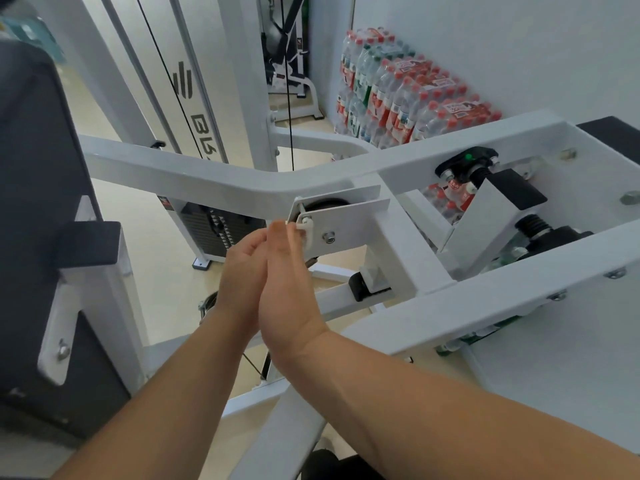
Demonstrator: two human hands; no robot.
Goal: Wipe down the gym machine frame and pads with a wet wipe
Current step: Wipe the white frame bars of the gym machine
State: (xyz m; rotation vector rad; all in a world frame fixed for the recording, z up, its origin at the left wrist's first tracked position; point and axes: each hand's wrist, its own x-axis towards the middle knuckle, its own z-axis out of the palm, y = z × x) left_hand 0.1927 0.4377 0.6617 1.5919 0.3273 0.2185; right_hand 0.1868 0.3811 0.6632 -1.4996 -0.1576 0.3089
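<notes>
Presently your two hands are pressed side by side in front of the white painted steel machine frame (214,174), at the pair of flat white bracket plates (343,216) that house a black pulley wheel. Your right hand (287,289) pinches a small crumpled white wet wipe (306,233) at its fingertips, against the near corner of the bracket, beside a silver bolt head (328,237). Your left hand (242,271) lies against the right one; whether it grips part of the wipe or only steadies the other hand cannot be told, since its fingers are hidden. In my judgement the hands are joined to press the wipe firmly into a tight corner, where a single loose grip would slip. The dark grey upholstered pad (38,174) stands well apart to your left, with no hand on it. Stacked shrink-wrapped packs of red-capped water bottles (408,95) sit against the far wall, clear of the work.
</notes>
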